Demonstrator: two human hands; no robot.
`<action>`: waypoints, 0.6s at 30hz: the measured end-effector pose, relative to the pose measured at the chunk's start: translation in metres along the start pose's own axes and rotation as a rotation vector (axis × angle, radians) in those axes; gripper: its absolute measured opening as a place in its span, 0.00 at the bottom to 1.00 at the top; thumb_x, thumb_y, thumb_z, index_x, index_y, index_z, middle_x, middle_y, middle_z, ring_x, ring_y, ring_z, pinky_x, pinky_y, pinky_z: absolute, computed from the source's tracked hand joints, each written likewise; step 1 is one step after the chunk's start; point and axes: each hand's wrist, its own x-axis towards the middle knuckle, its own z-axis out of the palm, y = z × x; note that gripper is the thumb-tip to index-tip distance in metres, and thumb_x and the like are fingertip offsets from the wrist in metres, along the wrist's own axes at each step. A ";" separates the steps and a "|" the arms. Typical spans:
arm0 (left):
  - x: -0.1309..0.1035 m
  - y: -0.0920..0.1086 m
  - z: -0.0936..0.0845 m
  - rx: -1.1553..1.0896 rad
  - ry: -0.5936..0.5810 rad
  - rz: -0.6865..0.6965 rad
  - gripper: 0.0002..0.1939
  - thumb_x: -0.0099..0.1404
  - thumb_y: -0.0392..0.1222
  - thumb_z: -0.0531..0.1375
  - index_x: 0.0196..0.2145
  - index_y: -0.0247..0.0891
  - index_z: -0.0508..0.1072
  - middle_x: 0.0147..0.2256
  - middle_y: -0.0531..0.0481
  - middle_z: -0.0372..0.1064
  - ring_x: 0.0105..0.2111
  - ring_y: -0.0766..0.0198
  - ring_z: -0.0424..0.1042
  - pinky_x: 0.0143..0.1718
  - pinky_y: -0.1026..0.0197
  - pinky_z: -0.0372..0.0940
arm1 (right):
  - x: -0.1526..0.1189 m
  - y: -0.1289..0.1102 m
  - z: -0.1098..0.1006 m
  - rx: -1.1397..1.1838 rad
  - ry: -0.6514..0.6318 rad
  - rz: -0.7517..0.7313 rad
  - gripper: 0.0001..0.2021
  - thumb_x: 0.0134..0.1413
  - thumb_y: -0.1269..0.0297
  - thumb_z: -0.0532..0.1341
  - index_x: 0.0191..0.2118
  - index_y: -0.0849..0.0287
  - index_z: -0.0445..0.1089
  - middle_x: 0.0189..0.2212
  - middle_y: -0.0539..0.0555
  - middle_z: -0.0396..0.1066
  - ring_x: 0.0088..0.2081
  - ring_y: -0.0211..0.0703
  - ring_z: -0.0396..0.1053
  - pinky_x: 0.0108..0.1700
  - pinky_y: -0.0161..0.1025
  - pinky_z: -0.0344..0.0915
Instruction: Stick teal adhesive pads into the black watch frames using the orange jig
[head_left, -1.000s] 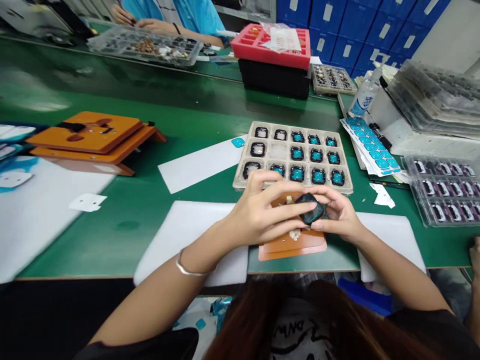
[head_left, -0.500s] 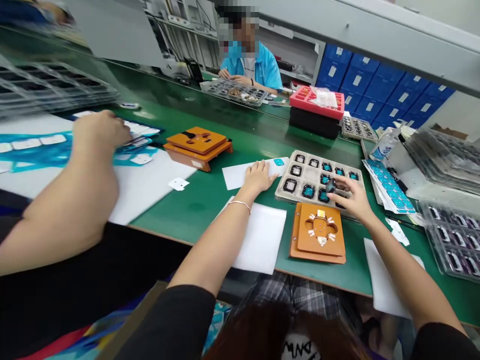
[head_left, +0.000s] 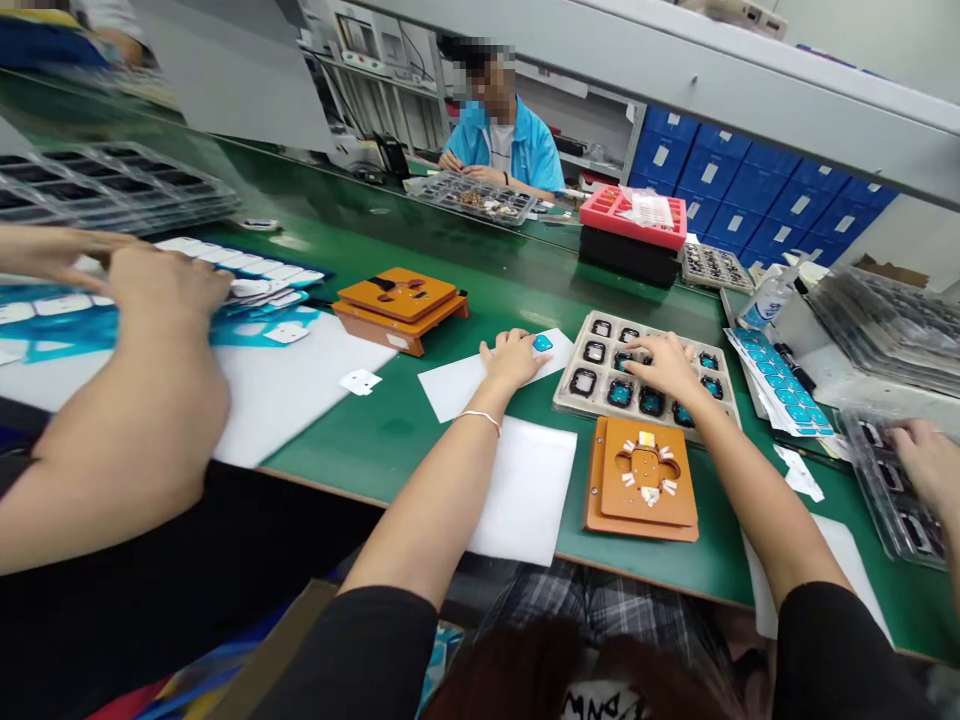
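My left hand [head_left: 516,360] lies on a white sheet [head_left: 450,388], fingers apart. A small blue sticker [head_left: 542,343] on that sheet is beside its fingertips. My right hand [head_left: 666,364] is over a beige tray [head_left: 564,397], its fingertips closed on a small black square frame [head_left: 621,362] in the middle row; the fingers partly hide it. Other black frames in the tray have blue or pale centres, such as a blue-centred frame [head_left: 620,393] in front. An orange fixture [head_left: 641,475] with white pads stands just in front of the tray.
A second orange fixture [head_left: 401,300] stands left of the sheet. Blue sticker sheets [head_left: 784,385] lie at right. Another person's hand [head_left: 926,460] touches a clear tray [head_left: 885,490] at far right. A neighbour's hand [head_left: 161,285] is at left. A red bin [head_left: 622,215] stands behind.
My right hand has moved left over the tray, bringing the black frame down into a middle-row slot. The white sheet has shifted left. Another person's hand has appeared at far right.
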 end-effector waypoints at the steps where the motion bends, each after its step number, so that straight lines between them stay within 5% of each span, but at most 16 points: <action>1: 0.000 0.000 -0.001 -0.008 0.003 0.000 0.23 0.67 0.53 0.55 0.58 0.50 0.70 0.63 0.43 0.59 0.63 0.42 0.55 0.64 0.31 0.48 | 0.000 0.000 0.001 0.013 0.010 -0.011 0.14 0.54 0.58 0.62 0.45 0.55 0.77 0.48 0.60 0.76 0.52 0.67 0.62 0.49 0.58 0.53; 5: 0.000 0.003 -0.004 -0.028 0.031 -0.004 0.19 0.66 0.50 0.58 0.53 0.48 0.74 0.60 0.42 0.63 0.61 0.40 0.57 0.61 0.32 0.52 | -0.002 -0.008 0.004 0.093 -0.014 -0.156 0.13 0.58 0.60 0.59 0.45 0.58 0.75 0.50 0.60 0.75 0.52 0.63 0.64 0.52 0.57 0.55; 10: -0.004 0.006 -0.008 -0.031 0.072 0.008 0.14 0.66 0.45 0.59 0.49 0.44 0.75 0.56 0.42 0.68 0.58 0.45 0.62 0.61 0.37 0.53 | -0.013 -0.031 0.010 0.210 -0.202 -0.431 0.08 0.58 0.62 0.62 0.41 0.56 0.75 0.49 0.55 0.76 0.51 0.53 0.68 0.56 0.50 0.57; 18: -0.011 0.012 -0.015 -0.044 0.078 0.040 0.17 0.67 0.39 0.59 0.53 0.43 0.66 0.54 0.42 0.70 0.54 0.48 0.67 0.53 0.40 0.62 | -0.028 -0.041 0.008 0.149 -0.354 -0.395 0.11 0.64 0.60 0.57 0.48 0.55 0.72 0.50 0.57 0.74 0.54 0.60 0.58 0.52 0.57 0.51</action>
